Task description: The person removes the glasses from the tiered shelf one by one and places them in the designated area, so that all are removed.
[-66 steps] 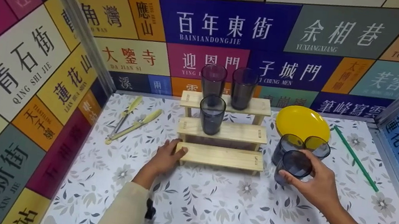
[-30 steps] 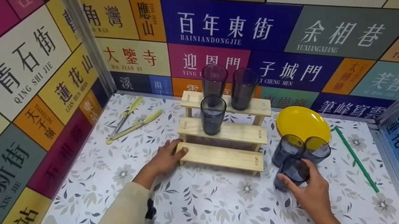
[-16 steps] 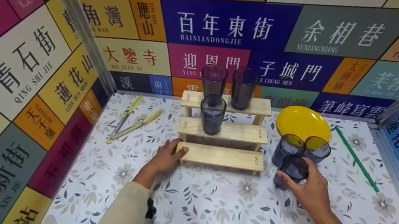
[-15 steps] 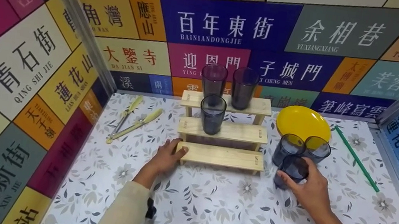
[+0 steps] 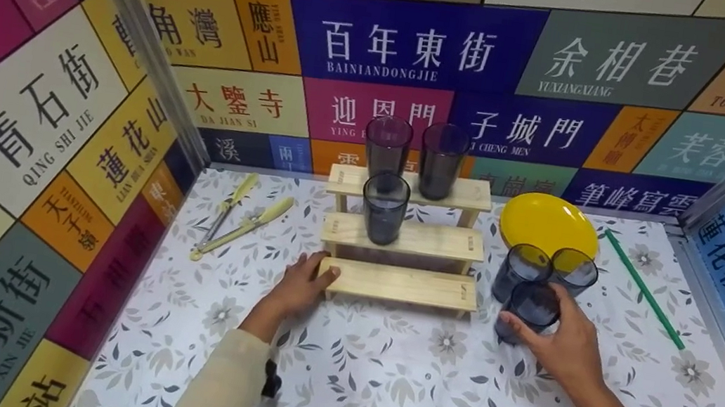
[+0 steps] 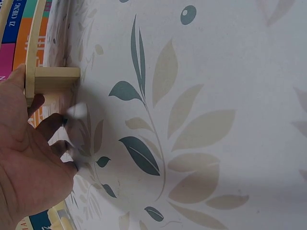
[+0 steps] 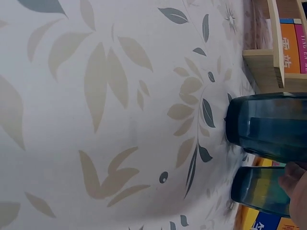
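Floral tablecloth [image 5: 372, 389], sign-print walls [image 5: 415, 82]. Left hand [image 5: 299, 288] pinches three-tier wooden stand [image 5: 400, 285] at bottom-left end, likely steadying it. Right hand [image 5: 569, 340], thumb opposing fingers, pinches smoky tumbler [image 5: 529, 312] right of stand, beside two more tumblers [image 5: 521, 274], probably keeping it upright.

Six dark drinking glasses [image 5: 384, 210], one wooden stand [image 5: 401, 285]
The stand has three tiers: two glasses on the top one, one on the middle, and three more glasses off it; also one yellow plate [image 5: 544, 222], one green stick [image 5: 645, 290], one pair of tongs [image 5: 273, 211].
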A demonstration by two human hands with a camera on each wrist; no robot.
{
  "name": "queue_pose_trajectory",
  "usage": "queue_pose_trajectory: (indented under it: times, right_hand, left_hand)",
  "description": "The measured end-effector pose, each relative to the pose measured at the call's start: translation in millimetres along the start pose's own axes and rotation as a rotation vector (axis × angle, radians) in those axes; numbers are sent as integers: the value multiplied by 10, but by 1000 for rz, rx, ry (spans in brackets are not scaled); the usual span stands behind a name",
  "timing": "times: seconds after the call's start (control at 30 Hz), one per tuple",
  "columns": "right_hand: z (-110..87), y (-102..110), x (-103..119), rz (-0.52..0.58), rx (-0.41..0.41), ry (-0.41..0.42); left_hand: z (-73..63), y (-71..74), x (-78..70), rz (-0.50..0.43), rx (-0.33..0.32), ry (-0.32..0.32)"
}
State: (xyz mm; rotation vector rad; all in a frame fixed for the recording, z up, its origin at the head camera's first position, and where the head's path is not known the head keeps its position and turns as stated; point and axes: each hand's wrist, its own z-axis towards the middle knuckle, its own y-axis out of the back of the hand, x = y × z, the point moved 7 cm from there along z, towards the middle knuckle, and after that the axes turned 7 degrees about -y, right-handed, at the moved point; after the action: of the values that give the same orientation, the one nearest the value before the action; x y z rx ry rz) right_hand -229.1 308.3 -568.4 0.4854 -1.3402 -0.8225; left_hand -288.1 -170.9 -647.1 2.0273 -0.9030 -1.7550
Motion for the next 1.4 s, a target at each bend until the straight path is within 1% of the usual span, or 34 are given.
queue_pose_trajectory:
  times: [0.13, 0.33, 0.5, 0.63, 0.73, 0.87, 1.1, 1.23, 1.4]
  right_hand:
    - [30, 80, 26, 10, -15, 36]
    - [137, 266, 93, 19, -72, 92]
    - [271, 379, 246, -3, -103, 133]
    - [419, 386, 427, 0, -112, 184]
    - [556, 332, 617, 1, -111, 220]
    - [727, 202, 961, 22, -86, 285]
    - [875, -47, 1542, 95, -14, 418]
    - [927, -183, 1795, 121, 17, 452]
    - [973, -380, 2013, 126, 44, 461]
  left_hand:
    - [-9, -9, 14, 4, -1, 4]
    - [-19, -14, -2, 0, -4, 9]
    - [-14, -13, -5, 5, -7, 5]
    - [-17, -4, -18, 8, -6, -32]
    - [-27, 14, -17, 14, -10, -44]
    - [-38, 37, -10, 16, -21, -29]
    - [-23, 15, 13, 19, -19, -17]
    - [-5, 16, 19, 22, -20, -22]
    - [2, 16, -6, 18, -15, -33]
